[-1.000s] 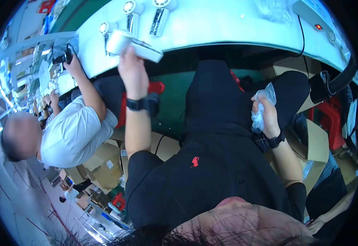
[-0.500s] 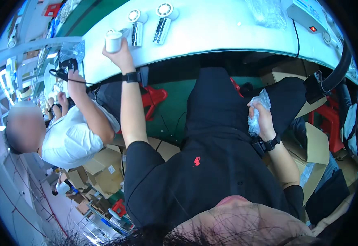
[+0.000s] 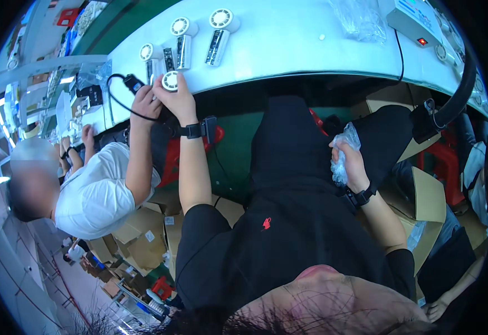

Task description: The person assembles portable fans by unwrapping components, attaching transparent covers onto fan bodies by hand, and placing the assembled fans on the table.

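Observation:
My left hand point(image 3: 178, 101) is closed around a small white fan point(image 3: 170, 81) with a round grille, above the near edge of the table. A short dark strip shows just beyond it; whether it belongs to this fan I cannot tell. Touching or almost touching my fingers is a co-worker's hand point(image 3: 145, 103), beside a dark corded device point(image 3: 133, 83). Three more fans, a left one point(image 3: 147, 52), a middle one point(image 3: 181, 27) and a right one point(image 3: 221, 19), lie on the table. Over my lap, my right hand point(image 3: 354, 167) grips a crumpled clear plastic bag point(image 3: 345, 148).
The white table point(image 3: 277, 47) curves across the top. Clear plastic point(image 3: 361, 19) and a light-blue box with a lit red switch point(image 3: 414, 21) sit at its right. A black curved arm point(image 3: 456, 97) stands at right. Cardboard boxes point(image 3: 428, 192) and red stools point(image 3: 448, 167) are around me.
My left hand has moved nearer the table edge and right, its earlier fan apparently set down at left. It now holds a fan grille up. The co-worker's hand has come beside mine. My right hand barely moved.

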